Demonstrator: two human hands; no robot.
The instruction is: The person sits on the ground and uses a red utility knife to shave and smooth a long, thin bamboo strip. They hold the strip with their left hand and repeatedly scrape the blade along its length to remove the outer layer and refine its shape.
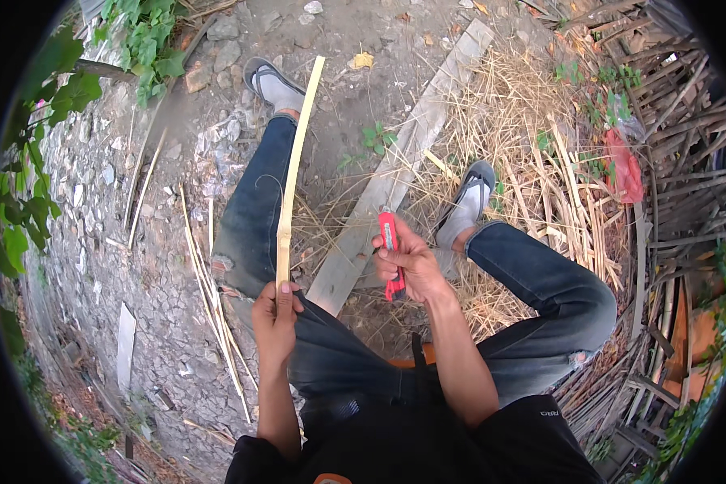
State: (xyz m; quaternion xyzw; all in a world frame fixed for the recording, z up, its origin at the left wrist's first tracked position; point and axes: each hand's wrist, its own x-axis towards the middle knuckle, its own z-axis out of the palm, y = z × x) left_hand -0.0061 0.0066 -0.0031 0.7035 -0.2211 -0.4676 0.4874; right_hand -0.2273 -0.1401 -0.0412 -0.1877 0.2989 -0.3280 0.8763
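My left hand [276,319] is closed round the lower end of a long, pale bamboo strip [295,173]. The strip stands up and away from me, past my left knee, with a node a little above my thumb. In my right hand [414,262] is a red utility knife [390,250], gripped by its handle and pointing away from me. Its blade end is too small to make out clearly. Knife and strip are apart, with a gap between my hands. A grey wooden plank [379,185] lies on the ground between my legs.
Thin split strips [210,282] lie on the ground left of my left leg. Straw-like shavings [492,121] cover the soil around my right foot. A stack of sticks [678,121] lines the right side, near a red plastic bag [623,167]. Leafy plants [44,161] hang at the left.
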